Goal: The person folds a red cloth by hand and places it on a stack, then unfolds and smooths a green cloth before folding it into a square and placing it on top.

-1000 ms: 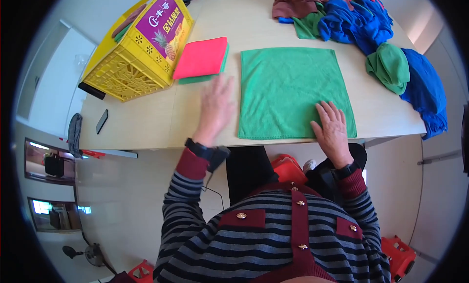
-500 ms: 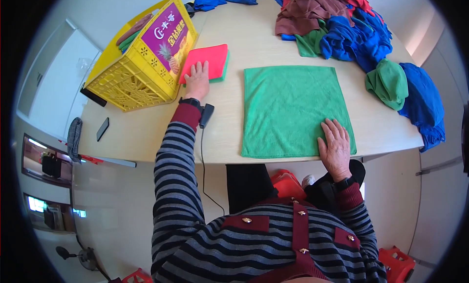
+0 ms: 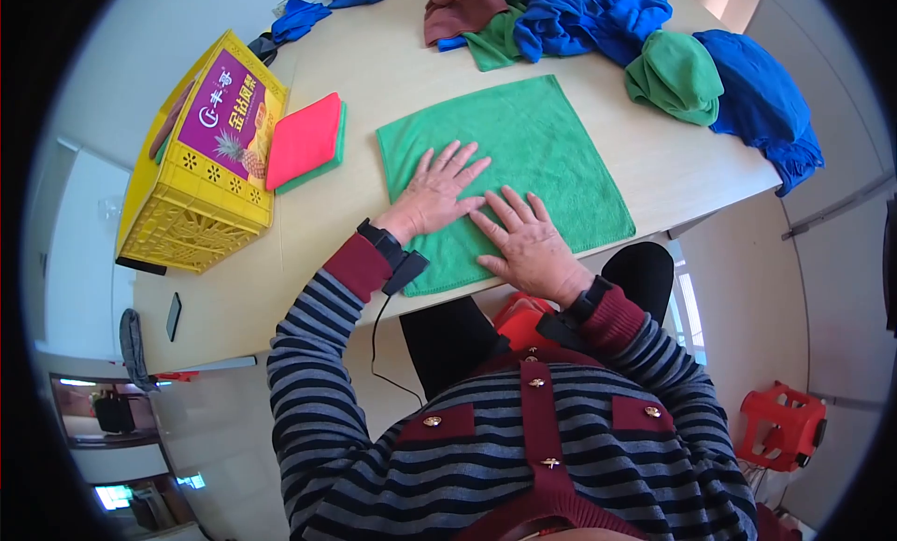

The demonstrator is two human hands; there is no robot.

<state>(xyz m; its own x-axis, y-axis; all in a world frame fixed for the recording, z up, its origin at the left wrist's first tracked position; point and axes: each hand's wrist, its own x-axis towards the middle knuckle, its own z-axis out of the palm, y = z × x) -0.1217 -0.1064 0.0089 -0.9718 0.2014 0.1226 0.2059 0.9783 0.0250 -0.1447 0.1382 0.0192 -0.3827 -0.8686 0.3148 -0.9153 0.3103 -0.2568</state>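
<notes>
A green cloth [image 3: 551, 139] lies spread out flat near the front edge of the table. My left hand [image 3: 434, 193] rests on its left part, palm down with fingers spread. Close beside it, my right hand [image 3: 531, 247] lies on the cloth's lower middle, fingers also apart. The fingertips of the right hand are near the left thumb. Neither hand grips anything. Left of the cloth sits a neat stack of folded cloths, with a red cloth [image 3: 304, 141] on top and green below.
A yellow crate [image 3: 201, 195] with cloths inside stands at the left. Crumpled blue cloths [image 3: 598, 18], a brown cloth [image 3: 458, 13] and a green cloth bundle [image 3: 675, 77] lie at the back and right. A phone [image 3: 174, 317] lies near the left edge.
My left hand has moved right from the folded stack onto the green cloth. My right hand has moved left across the cloth, towards it. The camera view has turned and shifted.
</notes>
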